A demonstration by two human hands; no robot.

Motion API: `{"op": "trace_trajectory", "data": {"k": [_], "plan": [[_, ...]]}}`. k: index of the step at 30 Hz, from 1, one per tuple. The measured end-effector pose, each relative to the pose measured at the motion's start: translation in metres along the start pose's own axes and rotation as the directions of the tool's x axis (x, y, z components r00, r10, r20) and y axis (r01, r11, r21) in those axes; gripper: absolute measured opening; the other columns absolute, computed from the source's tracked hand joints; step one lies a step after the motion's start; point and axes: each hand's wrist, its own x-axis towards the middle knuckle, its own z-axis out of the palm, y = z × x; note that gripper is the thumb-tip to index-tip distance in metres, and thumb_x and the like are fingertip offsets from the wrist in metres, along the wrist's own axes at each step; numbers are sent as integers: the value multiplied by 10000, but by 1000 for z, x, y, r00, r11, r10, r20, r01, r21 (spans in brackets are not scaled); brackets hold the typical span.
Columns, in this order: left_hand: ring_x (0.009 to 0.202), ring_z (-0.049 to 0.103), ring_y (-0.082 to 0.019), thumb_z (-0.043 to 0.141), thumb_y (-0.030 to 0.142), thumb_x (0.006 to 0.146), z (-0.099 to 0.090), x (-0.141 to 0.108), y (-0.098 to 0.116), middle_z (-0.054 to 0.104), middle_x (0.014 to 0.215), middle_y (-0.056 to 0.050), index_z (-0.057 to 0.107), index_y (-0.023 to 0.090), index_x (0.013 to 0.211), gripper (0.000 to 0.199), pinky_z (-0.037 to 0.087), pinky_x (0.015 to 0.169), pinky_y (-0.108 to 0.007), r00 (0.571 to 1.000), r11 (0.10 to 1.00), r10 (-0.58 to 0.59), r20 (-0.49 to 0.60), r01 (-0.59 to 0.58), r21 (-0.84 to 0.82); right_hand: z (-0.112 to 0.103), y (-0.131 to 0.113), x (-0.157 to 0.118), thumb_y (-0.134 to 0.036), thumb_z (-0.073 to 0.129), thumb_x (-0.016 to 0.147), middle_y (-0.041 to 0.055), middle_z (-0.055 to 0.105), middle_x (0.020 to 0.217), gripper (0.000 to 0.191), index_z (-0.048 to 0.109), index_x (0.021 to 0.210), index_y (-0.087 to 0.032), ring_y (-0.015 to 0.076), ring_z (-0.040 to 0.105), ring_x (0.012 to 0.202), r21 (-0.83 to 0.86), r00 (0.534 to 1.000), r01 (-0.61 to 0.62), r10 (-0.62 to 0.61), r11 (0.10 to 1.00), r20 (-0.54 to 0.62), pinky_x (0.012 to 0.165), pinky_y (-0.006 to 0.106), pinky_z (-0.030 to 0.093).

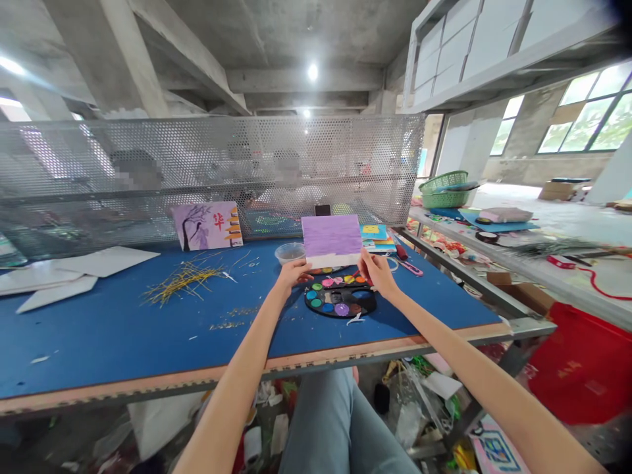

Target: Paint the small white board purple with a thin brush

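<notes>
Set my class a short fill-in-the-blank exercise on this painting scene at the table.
The left hand and right hand hold a board painted ____ on its upper part. A round paint palette lies just below, on a ____ table. A clear plastic bowl stands to the board's ____. A picture propped against the perforated metal screen shows a dark ____.

Missing words: purple; blue; left; tree.

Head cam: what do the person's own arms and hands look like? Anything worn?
Both are bare. The left hand and right hand have no gloves, and no ring shows. The slim left forearm and right forearm show no sleeves, watch, bracelet, cables or markings.
</notes>
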Motion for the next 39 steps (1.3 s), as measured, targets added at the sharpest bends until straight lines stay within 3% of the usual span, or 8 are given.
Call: {"op": "trace_trajectory", "data": {"k": [3, 6, 10, 16, 20, 25, 29, 39], "plan": [[789, 658, -146, 597, 342, 935, 0, 0, 1, 677, 978, -51, 624, 134, 1114, 276, 566, 730, -331, 1000, 1000, -3, -1, 3, -6, 5, 0, 2, -795, 278, 855, -19, 417, 370, 693, 425, 502, -218, 95, 402, 347, 95, 984, -72, 55, 993, 168, 400, 237, 326], [793, 656, -146, 599, 334, 934, 1, -1, 1, 673, 995, -55, 617, 134, 1130, 281, 566, 724, -327, 1000, 1000, -4, 0, 4, -8, 7, 0, 1, -793, 356, 834, 5, 498, 386, 700, 490, 496, -194, 90, 441, 358, 140, 950, -123, 76, 982, 302, 411, 227, 352], [790, 653, -144, 602, 325, 932, 1, -2, 2, 671, 997, -53, 617, 135, 1127, 273, 565, 719, -324, 1000, 1000, -7, -2, 7, -10, 9, 1, -3, -754, 419, 839, 22, 569, 430, 678, 571, 529, -170, 84, 470, 382, 160, 923, -148, 78, 976, 376, 449, 221, 392], [783, 657, -143, 600, 336, 933, 1, -2, 1, 679, 979, -49, 626, 134, 1109, 269, 564, 726, -328, 1000, 1000, -5, 6, 6, -16, 10, 3, -3, -734, 412, 857, 18, 557, 423, 665, 555, 521, -179, 88, 460, 378, 161, 947, -134, 79, 978, 311, 449, 228, 388], [789, 658, -145, 603, 338, 931, 1, -1, 1, 679, 981, -50, 628, 133, 1100, 267, 564, 731, -330, 1000, 1000, -5, 12, 5, -11, 8, 5, 2, -763, 317, 868, -1, 492, 408, 668, 500, 546, -208, 103, 438, 373, 163, 981, -113, 84, 980, 172, 422, 240, 366], [777, 652, -140, 602, 320, 933, 2, -1, 2, 674, 982, -48, 623, 134, 1111, 259, 564, 713, -319, 999, 1000, -9, 34, 9, 4, 3, 5, 4, -717, 272, 910, 34, 650, 734, 564, 513, 788, -222, 106, 479, 460, 148, 998, -15, 23, 989, -52, 482, 250, 406], [746, 646, -130, 608, 309, 930, 3, 0, 2, 674, 964, -44, 622, 131, 1107, 252, 561, 687, -303, 998, 1000, 0, 69, -1, 16, 4, 2, -3, -659, 360, 924, 35, 687, 897, 486, 569, 906, -220, 111, 548, 550, 81, 998, 56, -53, 995, -38, 570, 246, 442], [717, 637, -120, 612, 300, 928, 4, 1, -1, 669, 943, -36, 621, 130, 1098, 241, 557, 659, -285, 995, 1000, 20, 100, -22, 19, 4, 3, -7, -555, 257, 997, 17, 705, 809, 463, 583, 961, -229, 130, 616, 579, -205, 992, 129, -129, 970, 13, 613, 238, 454]]}}
